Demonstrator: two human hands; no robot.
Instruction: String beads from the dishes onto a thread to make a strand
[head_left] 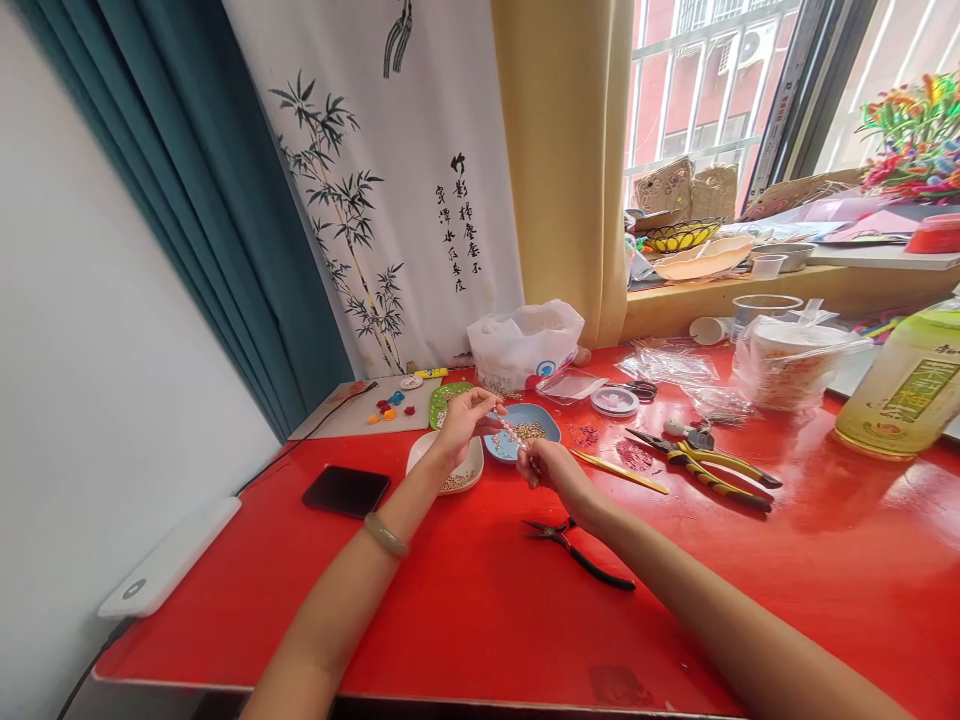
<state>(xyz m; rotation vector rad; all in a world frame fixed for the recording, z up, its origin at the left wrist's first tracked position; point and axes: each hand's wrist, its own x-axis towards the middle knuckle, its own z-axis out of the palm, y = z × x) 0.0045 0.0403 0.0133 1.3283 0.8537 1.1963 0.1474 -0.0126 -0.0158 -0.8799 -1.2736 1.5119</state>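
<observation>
Between my two hands stretches a thin strand of pink and white beads [509,428], held over the dishes. My left hand [466,422] pinches its upper end, and my right hand [551,470] is closed around its lower end. Beneath my left hand is a white dish [468,476] with small gold beads. A blue dish [553,424] with gold and pale beads sits just behind my hands. Farther back is a green dish [441,400], partly hidden by my left hand. Black-handled pliers [581,556] lie in front of my right hand.
On the red table [450,620] are a black phone [345,490], yellow tweezers [621,472], yellow-black pliers [705,468], red beads [634,455], and a spool [615,401]. A white plastic bag [525,345] stands behind; a large bottle [904,380] is at right. A white power strip [171,557] lies left.
</observation>
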